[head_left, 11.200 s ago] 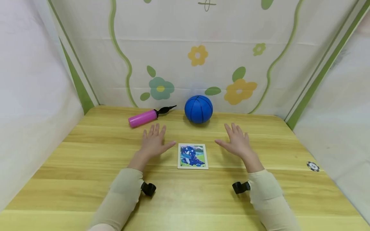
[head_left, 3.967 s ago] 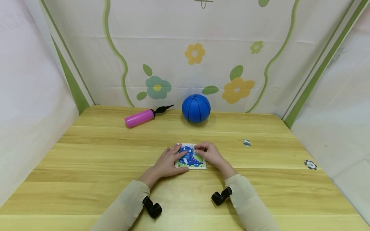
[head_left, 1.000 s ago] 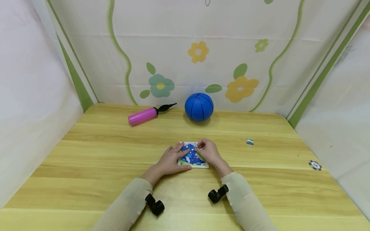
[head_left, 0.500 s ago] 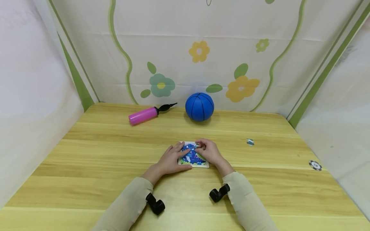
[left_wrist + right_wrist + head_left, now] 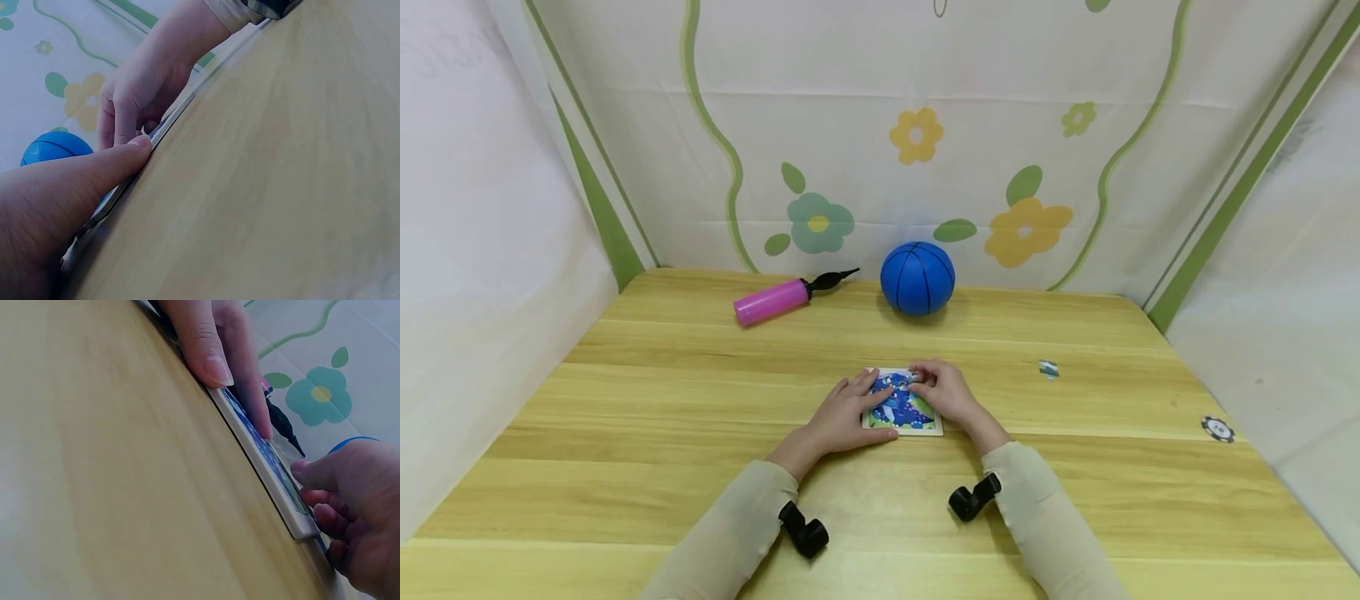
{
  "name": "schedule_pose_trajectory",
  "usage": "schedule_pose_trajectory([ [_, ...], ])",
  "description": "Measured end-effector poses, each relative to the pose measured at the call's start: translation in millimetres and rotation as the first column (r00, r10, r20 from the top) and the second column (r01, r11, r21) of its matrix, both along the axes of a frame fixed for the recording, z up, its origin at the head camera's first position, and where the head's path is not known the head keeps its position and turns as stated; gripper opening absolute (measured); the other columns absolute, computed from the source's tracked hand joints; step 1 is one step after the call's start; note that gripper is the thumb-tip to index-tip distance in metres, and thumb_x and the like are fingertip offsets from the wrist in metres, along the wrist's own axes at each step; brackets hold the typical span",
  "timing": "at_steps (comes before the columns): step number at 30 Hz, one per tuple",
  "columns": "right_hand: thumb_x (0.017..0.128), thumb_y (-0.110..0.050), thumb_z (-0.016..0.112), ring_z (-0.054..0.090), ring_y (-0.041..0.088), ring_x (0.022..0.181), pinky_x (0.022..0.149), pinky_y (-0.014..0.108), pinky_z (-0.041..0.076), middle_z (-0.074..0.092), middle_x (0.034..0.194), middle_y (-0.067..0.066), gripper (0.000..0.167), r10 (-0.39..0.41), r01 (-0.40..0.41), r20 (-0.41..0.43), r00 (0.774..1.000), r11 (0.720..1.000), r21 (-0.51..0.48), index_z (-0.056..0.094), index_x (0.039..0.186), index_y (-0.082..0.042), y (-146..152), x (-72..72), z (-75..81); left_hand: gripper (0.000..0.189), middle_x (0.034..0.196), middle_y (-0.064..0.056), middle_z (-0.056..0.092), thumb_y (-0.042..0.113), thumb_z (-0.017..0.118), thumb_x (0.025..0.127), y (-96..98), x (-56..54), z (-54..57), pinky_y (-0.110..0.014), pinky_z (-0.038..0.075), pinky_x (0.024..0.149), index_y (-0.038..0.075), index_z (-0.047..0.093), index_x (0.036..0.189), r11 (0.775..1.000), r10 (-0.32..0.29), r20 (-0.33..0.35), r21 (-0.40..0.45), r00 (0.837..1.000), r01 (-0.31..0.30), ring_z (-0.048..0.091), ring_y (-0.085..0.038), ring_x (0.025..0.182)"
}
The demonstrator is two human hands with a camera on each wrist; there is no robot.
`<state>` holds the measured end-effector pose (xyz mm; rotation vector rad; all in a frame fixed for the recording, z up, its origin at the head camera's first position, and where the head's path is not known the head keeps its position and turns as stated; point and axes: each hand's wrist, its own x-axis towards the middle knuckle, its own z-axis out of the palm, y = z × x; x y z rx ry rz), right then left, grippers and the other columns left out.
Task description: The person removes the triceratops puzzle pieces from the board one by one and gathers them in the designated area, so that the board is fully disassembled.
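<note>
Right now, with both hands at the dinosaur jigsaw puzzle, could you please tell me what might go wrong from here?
The right hand, curled at the far right corner of the dinosaur jigsaw puzzle, might disturb the neighbouring part of the picture.
The left hand, spread over the puzzle's left side, could shift it if it presses sideways.
The loose jigsaw piece, to the right of the right hand, might be brushed away by an outward swing.

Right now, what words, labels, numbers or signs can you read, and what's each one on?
"10", probably, on the round black-and-white disc: too small to be certain.
Faint marks on the left curtain: too blurred to read.
Nothing readable on the puzzle board, loose piece, ball or pump.
</note>
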<state>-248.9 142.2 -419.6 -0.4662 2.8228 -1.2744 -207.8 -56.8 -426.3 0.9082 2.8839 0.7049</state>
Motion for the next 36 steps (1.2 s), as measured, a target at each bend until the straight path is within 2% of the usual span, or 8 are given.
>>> schedule_pose_trajectory([
  [3, 0.079, -0.01, 0.063, 0.044, 0.017, 0.068, 0.057, 0.027, 0.037, 0.049, 0.077, 0.003, 0.023, -0.011, 0.012, 0.037, 0.999, 1.0, -0.024, 0.061, 0.102, -0.006, 3.1, -1.3, 0.8, 0.074, 0.141, -0.01, 0.016, 0.062, 0.048, 0.074, -0.4, -0.3, -0.1, -0.045, 0.007, 0.1, 0.019, 0.035, 0.133, 1.0, 0.004, 0.001, -0.005, 1.0, -0.004, 0.009, -0.023, 0.128],
  [7, 0.081, -0.01, 0.061, 0.045, 0.019, 0.071, 0.06, 0.028, 0.038, 0.051, 0.08, 0.005, 0.024, 0.011, -0.001, 0.09, 0.996, 0.995, -0.104, 0.06, 0.105, -0.007, 10.5, 0.5, 7.0, 0.074, 0.141, -0.009, 0.016, 0.062, 0.049, 0.074, -0.3, 0.1, 0.7, -0.044, 0.007, 0.1, 0.02, 0.035, 0.133, 1.0, 0.011, 0.012, -0.01, 1.0, -0.011, 0.008, -0.022, 0.128],
  [13, 0.081, -0.011, 0.06, 0.045, 0.021, 0.076, 0.064, 0.029, 0.04, 0.053, 0.085, 0.008, 0.027, 0.029, -0.01, 0.1, 0.995, 0.984, -0.178, 0.06, 0.108, -0.006, 37.2, 0.7, 16.1, 0.074, 0.141, -0.009, 0.015, 0.061, 0.049, 0.074, 1.4, 1.4, 2.9, -0.044, 0.006, 0.1, 0.018, 0.036, 0.133, 1.0, 0.012, 0.028, -0.013, 1.0, -0.011, 0.007, -0.022, 0.128],
  [17, 0.08, -0.012, 0.062, 0.046, 0.023, 0.076, 0.064, 0.031, 0.039, 0.054, 0.086, 0.01, 0.028, 0.0, 0.015, 0.084, 0.996, 0.985, -0.174, 0.06, 0.108, -0.006, 59.4, 1.2, 23.0, 0.074, 0.142, -0.009, 0.015, 0.062, 0.049, 0.074, 1.6, 0.5, 1.8, -0.043, 0.006, 0.1, 0.018, 0.036, 0.133, 1.0, 0.015, 0.019, -0.018, 1.0, -0.014, 0.007, -0.021, 0.128],
  [23, 0.081, -0.012, 0.061, 0.048, 0.021, 0.074, 0.058, 0.026, 0.041, 0.056, 0.087, 0.012, 0.031, -0.043, 0.043, 0.005, 0.999, 0.988, -0.15, 0.058, 0.11, -0.002, 98.8, -1.3, 30.8, 0.074, 0.141, -0.01, 0.016, 0.062, 0.05, 0.074, 1.6, 0.1, 1.5, -0.045, 0.007, 0.1, 0.017, 0.038, 0.132, 1.0, 0.007, 0.011, -0.002, 1.0, -0.006, 0.008, -0.023, 0.128],
  [29, 0.083, -0.014, 0.059, 0.05, 0.019, 0.077, 0.06, 0.026, 0.043, 0.055, 0.088, 0.015, 0.033, -0.093, 0.085, -0.048, 0.995, 0.986, -0.143, 0.056, 0.111, 0.002, 134.5, -8.1, 29.9, 0.074, 0.141, -0.009, 0.015, 0.062, 0.05, 0.074, 0.9, 0.0, 0.8, -0.044, 0.006, 0.1, 0.018, 0.037, 0.132, 1.0, 0.008, 0.012, -0.008, 1.0, -0.008, 0.008, -0.022, 0.128],
  [36, 0.084, -0.018, 0.058, 0.048, 0.019, 0.079, 0.063, 0.026, 0.043, 0.054, 0.092, 0.017, 0.036, -0.151, 0.148, -0.021, 0.988, 0.983, -0.112, 0.054, 0.114, 0.002, 160.4, -14.3, 27.6, 0.074, 0.142, -0.009, 0.014, 0.062, 0.049, 0.074, 0.4, 0.0, 0.3, -0.043, 0.006, 0.1, 0.019, 0.036, 0.133, 1.0, 0.01, 0.013, -0.005, 1.0, -0.01, 0.007, -0.022, 0.128],
])
